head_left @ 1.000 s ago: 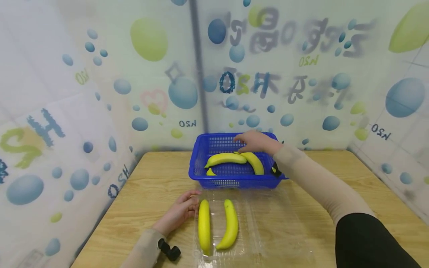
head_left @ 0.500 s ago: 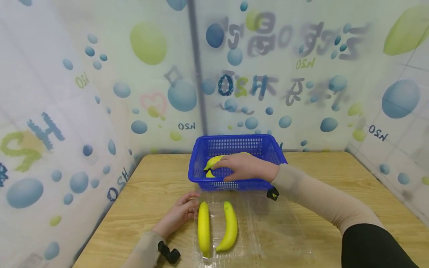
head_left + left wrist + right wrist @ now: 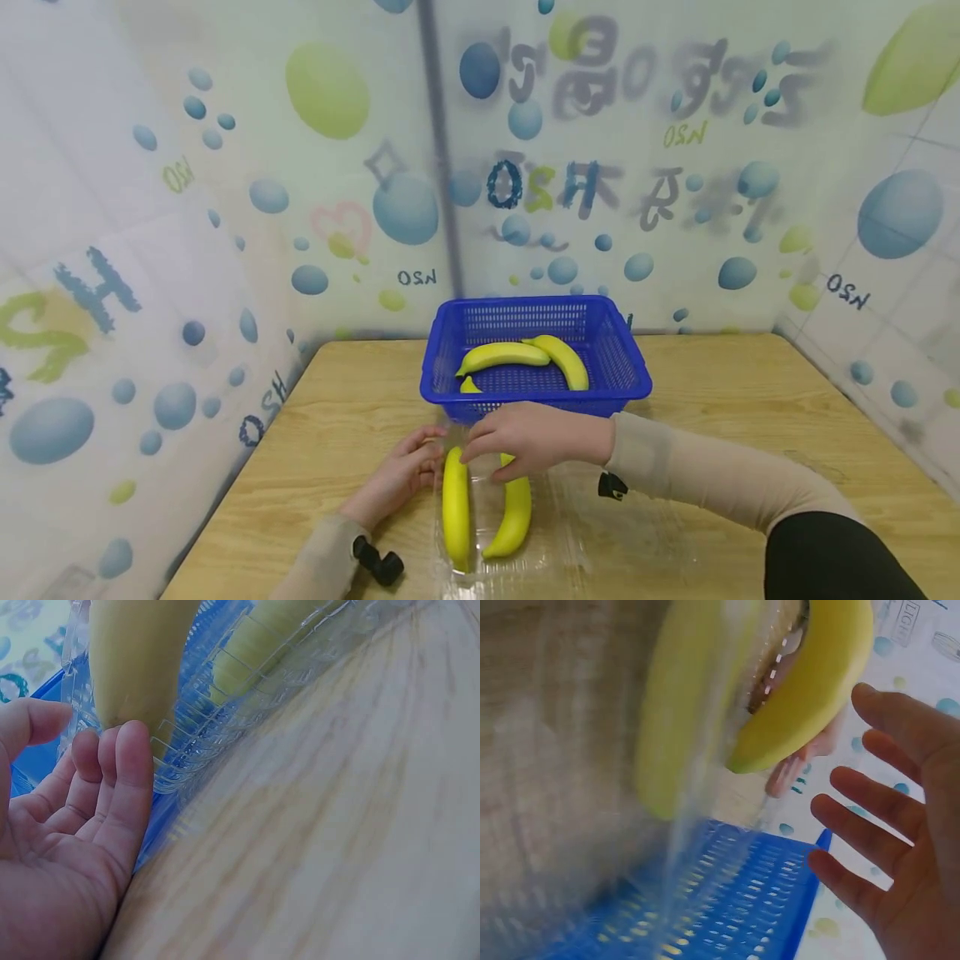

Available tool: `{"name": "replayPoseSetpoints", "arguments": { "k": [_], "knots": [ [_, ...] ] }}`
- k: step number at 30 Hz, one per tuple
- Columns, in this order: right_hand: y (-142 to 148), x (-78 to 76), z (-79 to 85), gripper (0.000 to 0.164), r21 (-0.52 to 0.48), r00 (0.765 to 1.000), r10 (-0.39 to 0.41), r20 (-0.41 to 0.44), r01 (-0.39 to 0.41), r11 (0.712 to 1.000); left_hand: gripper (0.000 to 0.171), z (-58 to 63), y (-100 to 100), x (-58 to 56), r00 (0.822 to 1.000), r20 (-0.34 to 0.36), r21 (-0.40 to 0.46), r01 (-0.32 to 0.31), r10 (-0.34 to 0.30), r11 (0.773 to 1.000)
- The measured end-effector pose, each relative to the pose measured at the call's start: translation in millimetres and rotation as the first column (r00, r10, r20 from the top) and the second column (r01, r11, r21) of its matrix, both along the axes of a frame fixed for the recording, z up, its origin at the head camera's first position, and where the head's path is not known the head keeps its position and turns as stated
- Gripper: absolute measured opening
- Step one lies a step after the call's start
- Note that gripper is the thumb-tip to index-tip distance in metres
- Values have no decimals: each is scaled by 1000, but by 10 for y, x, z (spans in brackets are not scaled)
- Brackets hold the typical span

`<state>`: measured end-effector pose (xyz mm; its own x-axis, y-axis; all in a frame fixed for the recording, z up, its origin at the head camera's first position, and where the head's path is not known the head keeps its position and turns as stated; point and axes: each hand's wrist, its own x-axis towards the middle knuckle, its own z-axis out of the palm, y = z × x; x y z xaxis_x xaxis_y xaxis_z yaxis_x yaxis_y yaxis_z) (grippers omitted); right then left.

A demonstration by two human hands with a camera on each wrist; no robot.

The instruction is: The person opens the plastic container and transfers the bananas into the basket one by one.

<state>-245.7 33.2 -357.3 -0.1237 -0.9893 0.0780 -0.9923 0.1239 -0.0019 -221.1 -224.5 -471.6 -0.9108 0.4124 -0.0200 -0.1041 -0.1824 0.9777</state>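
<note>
Two yellow bananas lie lengthwise in a clear plastic clamshell container (image 3: 551, 533), a left banana (image 3: 456, 517) and a slightly bowed right banana (image 3: 517, 512). My right hand (image 3: 536, 437) hovers over the far end of the container, partly covering the right banana's tip. Its fingers (image 3: 870, 825) are spread and hold nothing in the right wrist view. My left hand (image 3: 401, 475) rests at the container's left edge, fingers loosely bent. In the left wrist view, its fingertips (image 3: 131, 742) are right at the clear wall, close to one banana's end.
Behind the container stands a blue plastic basket (image 3: 641, 379) holding a banana lying crosswise (image 3: 506, 356), another leaning to the right (image 3: 566, 362), and a third showing only its tip (image 3: 470, 386). The container's flat lid (image 3: 637, 525) spreads right over the wooden table (image 3: 750, 400).
My right hand has come from above the basket, across its front rim and toward me, to over the container. My left hand and all the bananas have stayed in place.
</note>
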Motion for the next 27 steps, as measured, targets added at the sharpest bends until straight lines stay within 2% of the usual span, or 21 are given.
{"name": "replayPoseSetpoints", "arguments": {
  "k": [7, 10, 17, 27],
  "knots": [
    [72, 33, -105, 51, 157, 994, -40, 102, 23, 987, 24, 9, 11, 10, 1000, -3, 11, -7, 7, 1000],
    [85, 41, -155, 55, 205, 992, -41, 119, 16, 979, 26, 12, 11, 11, 1000, -13, 7, -6, 6, 1000],
    [76, 45, -233, 48, 213, 994, 4, 110, -28, 977, 29, 20, 21, -15, 1000, -16, 6, -10, 10, 1000],
    [69, 78, -277, 44, 247, 997, -18, 74, -1, 969, 29, 20, 9, 7, 1000, -4, 11, -4, 4, 1000]
  ]
}}
